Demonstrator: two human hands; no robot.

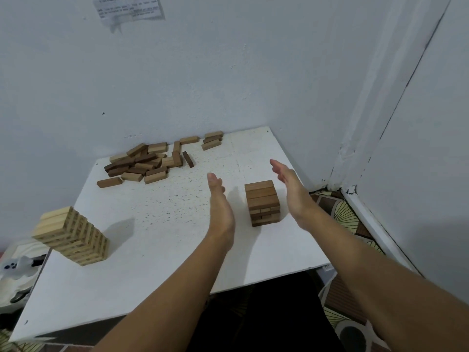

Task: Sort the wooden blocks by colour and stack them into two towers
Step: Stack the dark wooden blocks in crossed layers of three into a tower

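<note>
A short tower of dark brown blocks (262, 201) stands on the white table (162, 250), right of centre. My left hand (219, 203) is held flat and upright a little to its left, not touching it. My right hand (291, 189) is flat and upright just to the tower's right, fingers straight, apart from it. A taller tower of light blocks (72, 235) stands near the table's left edge. A loose pile of mixed light and dark blocks (147, 163) lies at the back of the table.
Grey walls close in behind the table and on the right, forming a corner. A few stray blocks (212, 140) lie at the back edge. Patterned floor (342, 217) shows to the right, and white cloth items (17, 270) sit off the left edge.
</note>
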